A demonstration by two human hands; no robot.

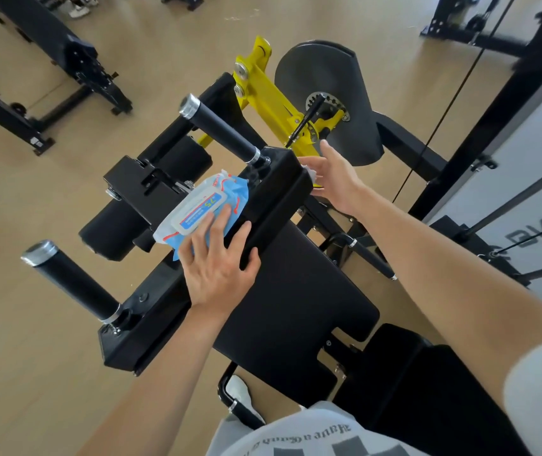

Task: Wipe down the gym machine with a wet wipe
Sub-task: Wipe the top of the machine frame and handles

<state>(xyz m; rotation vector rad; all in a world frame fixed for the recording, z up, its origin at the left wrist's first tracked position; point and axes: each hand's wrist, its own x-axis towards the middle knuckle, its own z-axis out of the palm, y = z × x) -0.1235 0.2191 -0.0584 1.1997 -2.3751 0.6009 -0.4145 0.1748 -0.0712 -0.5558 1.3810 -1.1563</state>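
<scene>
Pack (199, 210): blue and white soft wipe pack with a white flip lid. The lid is down, so the contents are not visible. It lies on the machine (138, 181), on the black frame just at 9 o'clock of the beam (276, 192), with its far end touching the beam.

Left hand (218, 261): fingers straight and slightly spread, lying flat on the near end of the pack. The thumb reaches over onto the top of the beam. It presses or steadies the pack rather than curling round it.

Wipe (310, 172): small white crumple at the 3 o'clock end face of the beam, mostly hidden. Only a bit shows, between the beam and the fingers.

Right hand (334, 179): palm turned toward the beam end, fingers roughly straight and together against the wipe, thumb raised toward 12 o'clock. The wipe sits between fingers and beam, touching both. I cannot tell whether any finger curls behind it.

Other:
- The black pad (296, 301) runs from the beam toward 5 o'clock.
- Two black handles stand off the beam, the far handle (222, 130) at 11 o'clock of the pack and the near handle (72, 281) at 8 o'clock.
- A yellow arm (269, 103) lies at 12 o'clock of the right hand.
- The floor (49, 373) is tan.
</scene>
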